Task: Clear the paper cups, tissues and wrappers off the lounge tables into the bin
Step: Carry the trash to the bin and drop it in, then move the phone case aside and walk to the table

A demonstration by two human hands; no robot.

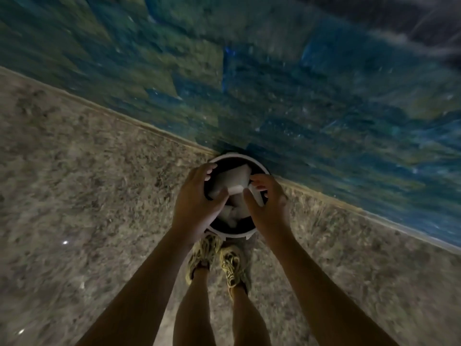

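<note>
Bin (239, 156): round, white rim, dark inside; stood on the speckled stone floor (87, 183), at the edge of the blue-green carpet (311, 96).
Left hand (197, 196): over the bin's mouth, fingers and thumb curled round a pale paper cup (230, 178) lying sideways above the opening.
Right hand (269, 208): beside it over the bin, fingers curled on a white scrap (257, 196); blur hid what kind.
Tissues (230, 216): crumpled and white, already inside the bin below the hands.
Shoes (204, 250): laced, tan, just beside the bin.
</note>
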